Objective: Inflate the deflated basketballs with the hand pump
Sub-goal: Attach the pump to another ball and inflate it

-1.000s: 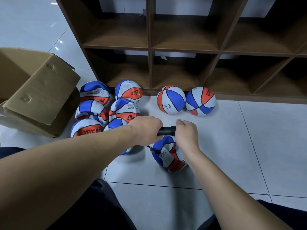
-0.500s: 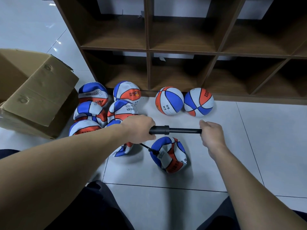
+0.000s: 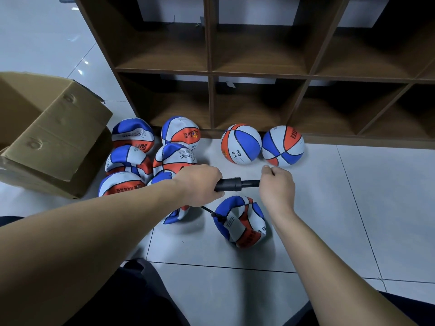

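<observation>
Pumping on the tiled floor, both hands on black cylindrical hand pump (image 3: 231, 184).
Left hand (image 3: 199, 184) gripped its barrel, right hand (image 3: 277, 187) gripped the handle; thin hose ran to limp blue-white-orange basketball (image 3: 240, 222) below.

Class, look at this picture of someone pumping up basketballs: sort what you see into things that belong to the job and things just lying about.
Belongs to the job:
- hand pump, gripped by the left hand and right hand
- ball being pumped, joined to the hose
- pile of flat balls
- two round balls

Just lying about:
- cardboard box
- wooden shelf unit
</observation>
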